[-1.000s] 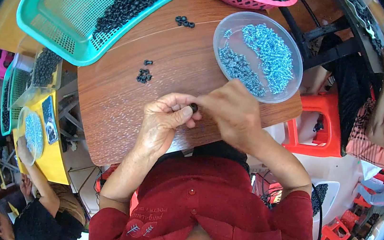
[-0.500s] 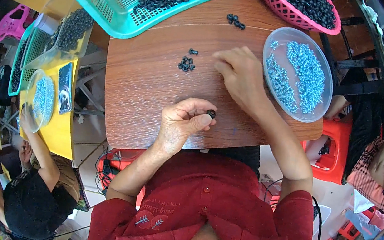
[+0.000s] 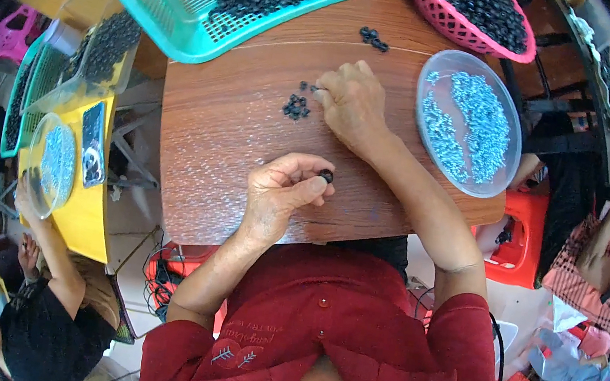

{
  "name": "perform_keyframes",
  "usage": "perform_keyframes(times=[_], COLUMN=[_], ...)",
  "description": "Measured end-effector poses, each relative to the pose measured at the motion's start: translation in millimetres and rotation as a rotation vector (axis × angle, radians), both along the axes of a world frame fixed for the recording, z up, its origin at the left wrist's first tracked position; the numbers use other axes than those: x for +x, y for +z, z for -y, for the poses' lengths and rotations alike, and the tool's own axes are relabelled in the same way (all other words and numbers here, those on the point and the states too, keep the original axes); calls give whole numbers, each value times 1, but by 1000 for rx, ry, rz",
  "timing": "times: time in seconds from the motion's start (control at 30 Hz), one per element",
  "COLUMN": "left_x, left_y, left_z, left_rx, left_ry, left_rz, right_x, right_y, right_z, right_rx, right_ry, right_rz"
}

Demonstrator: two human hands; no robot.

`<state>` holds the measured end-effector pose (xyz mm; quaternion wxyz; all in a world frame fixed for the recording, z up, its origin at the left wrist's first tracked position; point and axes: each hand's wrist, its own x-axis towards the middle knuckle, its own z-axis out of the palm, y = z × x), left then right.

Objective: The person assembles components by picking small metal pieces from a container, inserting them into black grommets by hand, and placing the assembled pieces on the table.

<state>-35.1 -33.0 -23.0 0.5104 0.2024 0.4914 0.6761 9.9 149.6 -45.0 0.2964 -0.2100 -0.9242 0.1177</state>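
My left hand (image 3: 275,187) is held above the front of the wooden table, with thumb and fingers pinched on a small round black piece (image 3: 326,175). Farther out, my right hand (image 3: 353,109) reaches down with its fingertips drawn together at a small black piece (image 3: 313,88). Beside that one lies another, and just nearer me sits a cluster of several black pieces (image 3: 296,107). Toward the far edge is a short row of black pieces (image 3: 374,39). Right of my right hand stands a round clear dish (image 3: 461,126) of tiny light-blue parts (image 3: 488,137).
A green mesh basket (image 3: 142,26) and a pink basket (image 3: 461,36), both with black pieces, stand at the table's far side. On the left, another person (image 3: 53,319) sits at a yellow table (image 3: 92,218) with a phone (image 3: 95,146). A red stool (image 3: 520,240) stands at right.
My right hand has moved left, from beside the dish to the loose black pieces, and its fingertips now meet one. The left hand keeps its pinch on the black piece.
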Motion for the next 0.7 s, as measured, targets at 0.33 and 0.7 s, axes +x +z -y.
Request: perform_keyframes(times=[0.33, 0.7], left_x=[11, 14], left_y=[4, 2], left_z=[-15, -19], left_rx=[-13, -18], left_ry=[-11, 15], left_rz=[-80, -80], right_x=[94, 124], right_y=[55, 40], right_z=[-11, -102], right_rx=[96, 135], right_ry=[-39, -225], right_rz=[-99, 256])
